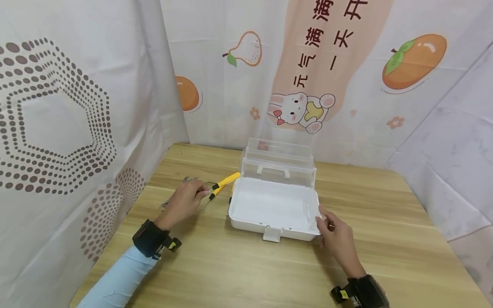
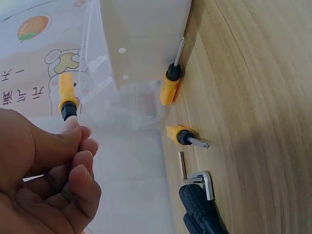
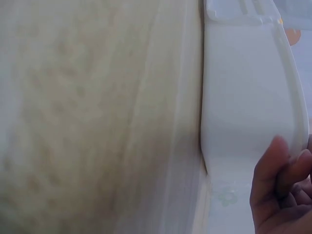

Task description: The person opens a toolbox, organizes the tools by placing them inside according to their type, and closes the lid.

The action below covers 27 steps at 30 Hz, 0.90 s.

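Note:
My left hand (image 1: pixel 185 200) pinches a screwdriver by its shaft end, with the yellow-and-black handle (image 1: pixel 228 180) pointing up toward the box's left edge. In the left wrist view, that screwdriver (image 2: pixel 68 95) is held above the table. A white toolbox (image 1: pixel 275 229) stands with its clear lid (image 1: pixel 277 149) raised at the back, and the inside is bare. At its right front corner my right hand (image 1: pixel 339 237) grips the rim, thumb on the near side. The right wrist view has these fingers curled against the box wall (image 3: pixel 248 87).
Two more yellow-handled screwdrivers (image 2: pixel 169 92) lie on the wood table beside the box's left side. Hex keys (image 2: pixel 207 185) and a dark-handled tool (image 2: pixel 200 204) lie farther left. A printed curtain (image 1: pixel 231 107) hangs behind the table.

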### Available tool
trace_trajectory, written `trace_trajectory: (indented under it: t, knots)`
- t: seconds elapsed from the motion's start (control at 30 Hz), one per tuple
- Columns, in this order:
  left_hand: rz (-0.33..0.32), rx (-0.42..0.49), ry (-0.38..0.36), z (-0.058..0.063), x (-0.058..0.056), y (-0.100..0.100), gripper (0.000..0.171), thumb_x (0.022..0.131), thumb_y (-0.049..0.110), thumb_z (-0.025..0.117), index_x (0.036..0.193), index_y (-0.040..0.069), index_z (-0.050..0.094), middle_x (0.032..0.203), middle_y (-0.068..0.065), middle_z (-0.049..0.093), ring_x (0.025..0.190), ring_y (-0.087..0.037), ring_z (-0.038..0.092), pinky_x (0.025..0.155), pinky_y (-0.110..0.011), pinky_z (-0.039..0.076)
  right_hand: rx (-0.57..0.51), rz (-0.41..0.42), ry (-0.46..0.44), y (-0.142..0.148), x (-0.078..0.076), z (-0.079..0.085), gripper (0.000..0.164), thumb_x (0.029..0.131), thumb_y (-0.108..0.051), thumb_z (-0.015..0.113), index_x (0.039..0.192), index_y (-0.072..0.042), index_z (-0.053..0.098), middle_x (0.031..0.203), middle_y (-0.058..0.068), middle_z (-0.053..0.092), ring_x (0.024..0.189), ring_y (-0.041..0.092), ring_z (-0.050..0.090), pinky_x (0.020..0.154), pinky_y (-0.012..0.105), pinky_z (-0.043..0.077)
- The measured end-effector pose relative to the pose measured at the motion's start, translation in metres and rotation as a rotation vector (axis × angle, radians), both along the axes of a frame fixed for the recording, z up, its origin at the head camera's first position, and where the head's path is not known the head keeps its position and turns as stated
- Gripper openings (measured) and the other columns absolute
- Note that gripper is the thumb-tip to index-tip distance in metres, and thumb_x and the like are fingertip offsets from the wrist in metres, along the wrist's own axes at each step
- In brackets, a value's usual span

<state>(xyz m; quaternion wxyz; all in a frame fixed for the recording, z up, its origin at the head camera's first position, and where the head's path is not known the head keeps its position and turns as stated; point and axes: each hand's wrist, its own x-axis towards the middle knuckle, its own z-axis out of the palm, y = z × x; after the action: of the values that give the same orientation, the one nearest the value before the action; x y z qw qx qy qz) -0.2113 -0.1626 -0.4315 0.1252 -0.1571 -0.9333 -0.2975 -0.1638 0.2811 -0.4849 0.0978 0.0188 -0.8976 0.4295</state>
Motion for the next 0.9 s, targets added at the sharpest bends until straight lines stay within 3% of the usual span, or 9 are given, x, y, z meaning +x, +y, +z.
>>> trace_trajectory:
  t: [0.33, 0.53, 0.9]
  knots:
    - [-0.006, -0.031, 0.056, -0.001, -0.002, 0.003, 0.006, 0.097, 0.006, 0.070, 0.098, 0.002, 0.074, 0.088, -0.006, 0.067, 0.078, -0.020, 0.060, 0.070, -0.038, 0.051, -0.005, -0.005, 0.036, 0.000, 0.000, 0.004, 0.043, 0.103, -0.022, 0.066, 0.141, -0.004, 0.061, 0.075, 0.008, 0.056, 0.042, 0.017, 0.055, 0.041, 0.030, 0.048]
    - [0.013, -0.047, 0.071, -0.002, -0.001, 0.004, 0.004, 0.095, 0.008, 0.073, 0.096, 0.004, 0.075, 0.087, -0.005, 0.066, 0.076, -0.019, 0.059, 0.068, -0.038, 0.050, -0.007, 0.022, -0.015, -0.001, 0.002, 0.009, 0.046, 0.106, -0.030, 0.061, 0.144, -0.004, 0.058, 0.076, 0.010, 0.061, 0.044, 0.021, 0.056, 0.043, 0.033, 0.050]
    - [0.003, -0.064, 0.061, -0.001, -0.003, 0.007, 0.003, 0.095, 0.003, 0.072, 0.095, 0.001, 0.075, 0.087, -0.007, 0.066, 0.082, -0.024, 0.059, 0.074, -0.041, 0.048, -0.029, 0.008, -0.070, -0.003, 0.004, 0.015, 0.044, 0.107, -0.024, 0.059, 0.145, -0.003, 0.056, 0.075, 0.015, 0.062, 0.042, 0.022, 0.056, 0.042, 0.033, 0.049]
